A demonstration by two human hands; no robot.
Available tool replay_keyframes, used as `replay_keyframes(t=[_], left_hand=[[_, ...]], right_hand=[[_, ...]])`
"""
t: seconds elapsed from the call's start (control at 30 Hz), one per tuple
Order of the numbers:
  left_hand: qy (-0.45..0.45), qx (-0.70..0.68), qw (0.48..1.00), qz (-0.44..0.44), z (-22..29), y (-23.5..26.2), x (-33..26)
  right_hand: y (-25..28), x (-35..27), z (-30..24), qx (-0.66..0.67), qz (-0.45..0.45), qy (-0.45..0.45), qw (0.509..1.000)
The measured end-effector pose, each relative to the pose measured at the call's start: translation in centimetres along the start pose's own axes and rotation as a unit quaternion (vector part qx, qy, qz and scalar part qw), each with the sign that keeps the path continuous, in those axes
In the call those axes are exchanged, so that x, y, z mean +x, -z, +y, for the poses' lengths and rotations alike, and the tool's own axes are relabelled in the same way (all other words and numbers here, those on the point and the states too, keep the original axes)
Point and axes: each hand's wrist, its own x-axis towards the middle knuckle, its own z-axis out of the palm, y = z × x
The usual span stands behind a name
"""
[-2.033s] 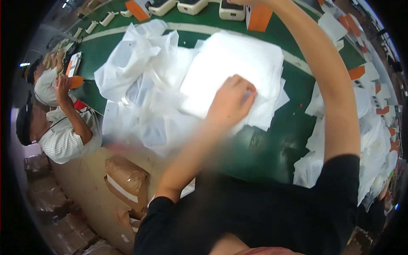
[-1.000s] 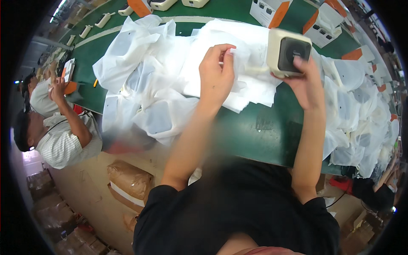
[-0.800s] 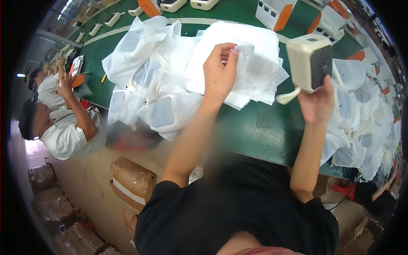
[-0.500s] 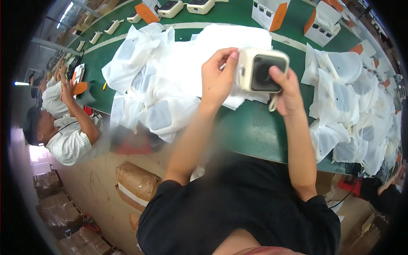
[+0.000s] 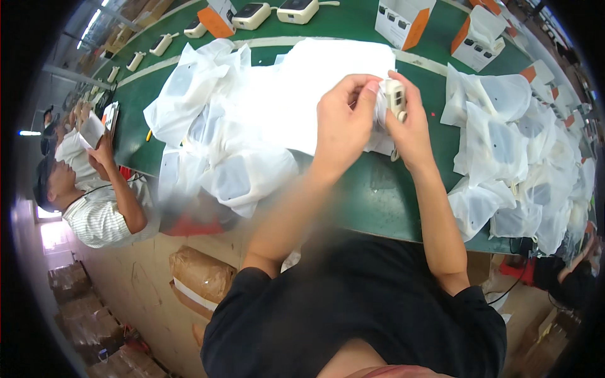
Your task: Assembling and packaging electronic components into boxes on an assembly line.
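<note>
My right hand (image 5: 413, 126) grips a small cream-coloured device (image 5: 397, 97), turned edge-on so that dark openings in its narrow side show. A short cream strap (image 5: 395, 154) hangs below it. Close against its left side, my left hand (image 5: 345, 120) is closed, thumb and fingers pinching thin whitish material (image 5: 380, 107); whether this is cloth or bag film I cannot tell. Beneath the hands lies a stack of white sheet-like bags (image 5: 340, 63) on the green table (image 5: 378, 201). The device's dark square face is turned out of sight.
Bagged devices lie heaped at left (image 5: 246, 173) and right (image 5: 501, 145). Along the far side stand unbagged cream devices (image 5: 297, 11) and white-and-orange boxes (image 5: 403, 25). At left, a co-worker (image 5: 104, 211) handles a box. A brown taped parcel (image 5: 201, 277) sits on the floor.
The device has turned from showing its dark face to edge-on and shifted slightly left. My hands have come together around it. The co-worker at left has raised a white piece.
</note>
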Motion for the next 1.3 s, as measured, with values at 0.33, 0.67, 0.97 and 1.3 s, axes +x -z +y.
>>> replay_keyframes(t=[0.33, 0.67, 0.97, 1.3], left_hand=[[0.113, -0.325, 0.938, 0.036, 1.9, -2.6, 2.7], [-0.06, -0.164, 0.951, -0.257, 7.0, -3.8, 8.3], [-0.154, 0.23, 0.96, 0.043, -6.6, -10.6, 26.7], [-0.067, 0.131, 0.989, 0.029, -5.8, -9.9, 25.4]], right_hand=[[0.4, -1.6, -1.1, 0.252, -0.008, -0.083, 0.964], [8.4, 7.1, -6.6, -0.156, 0.007, 0.072, 0.985], [10.1, 20.6, -0.9, -0.049, 0.116, 0.144, 0.981], [10.5, 20.8, 1.8, -0.596, -0.21, 0.064, 0.772]])
